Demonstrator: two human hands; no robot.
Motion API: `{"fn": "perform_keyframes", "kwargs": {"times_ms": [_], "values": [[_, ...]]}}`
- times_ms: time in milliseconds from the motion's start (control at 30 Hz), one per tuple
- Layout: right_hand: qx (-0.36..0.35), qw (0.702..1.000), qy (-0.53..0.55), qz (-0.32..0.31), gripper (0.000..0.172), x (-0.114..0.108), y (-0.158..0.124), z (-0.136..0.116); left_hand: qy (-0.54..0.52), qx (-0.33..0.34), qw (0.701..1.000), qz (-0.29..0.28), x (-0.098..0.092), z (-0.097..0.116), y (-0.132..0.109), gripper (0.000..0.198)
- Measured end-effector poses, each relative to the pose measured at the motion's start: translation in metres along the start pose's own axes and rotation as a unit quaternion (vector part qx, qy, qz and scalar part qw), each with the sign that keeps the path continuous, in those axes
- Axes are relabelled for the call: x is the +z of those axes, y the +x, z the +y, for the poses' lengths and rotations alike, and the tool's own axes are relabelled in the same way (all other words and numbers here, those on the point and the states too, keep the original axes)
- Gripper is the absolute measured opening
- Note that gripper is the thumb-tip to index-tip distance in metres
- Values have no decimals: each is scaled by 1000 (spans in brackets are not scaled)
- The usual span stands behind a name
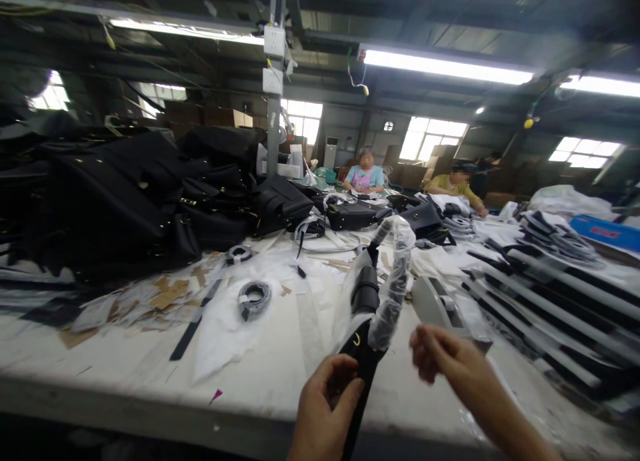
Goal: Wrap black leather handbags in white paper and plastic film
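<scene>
My left hand [330, 398] is closed on the edge of a black handbag [365, 291], thumb and fingers pinching it near a small gold-coloured fitting. The bag stands tilted on the table, seen nearly edge-on. Its arched handle [399, 281] is wrapped in clear plastic and white padding. To the right of the bag, my right hand [443, 354] hovers with its fingers curled together; anything between them is too small or hidden to make out. Just behind that hand sits a grey tape dispenser [435, 304].
Black bags [110, 201] are heaped at the left. A wrapped coiled strap [254, 299] lies on white sheeting, near brown paper scraps [170, 293]. Black-and-white strips [555, 308] are stacked at right. Two people [365, 173] work across the table; a pole [273, 128] rises behind.
</scene>
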State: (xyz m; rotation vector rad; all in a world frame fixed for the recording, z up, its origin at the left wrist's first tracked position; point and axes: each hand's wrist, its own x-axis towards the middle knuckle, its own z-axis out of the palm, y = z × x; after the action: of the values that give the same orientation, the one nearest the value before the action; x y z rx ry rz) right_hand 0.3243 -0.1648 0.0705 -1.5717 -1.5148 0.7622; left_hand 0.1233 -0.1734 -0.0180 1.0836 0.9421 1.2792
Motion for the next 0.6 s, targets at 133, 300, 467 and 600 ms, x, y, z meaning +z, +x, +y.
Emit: {"fn": "perform_keyframes", "kwargs": {"times_ms": [133, 300, 467, 600], "values": [[8, 988, 74, -135, 54, 59, -39, 28, 12, 2, 999, -36, 1, -2, -6, 29], [60, 984, 164, -40, 51, 89, -40, 21, 92, 29, 994, -61, -13, 9, -20, 34], [32, 982, 177, -57, 46, 88, -31, 24, 214, 38, 976, -20, -66, 31, 17, 37], [-25, 984, 159, -74, 45, 84, -25, 31, 368, 122, 921, 30, -113, 50, 103, 33]]}}
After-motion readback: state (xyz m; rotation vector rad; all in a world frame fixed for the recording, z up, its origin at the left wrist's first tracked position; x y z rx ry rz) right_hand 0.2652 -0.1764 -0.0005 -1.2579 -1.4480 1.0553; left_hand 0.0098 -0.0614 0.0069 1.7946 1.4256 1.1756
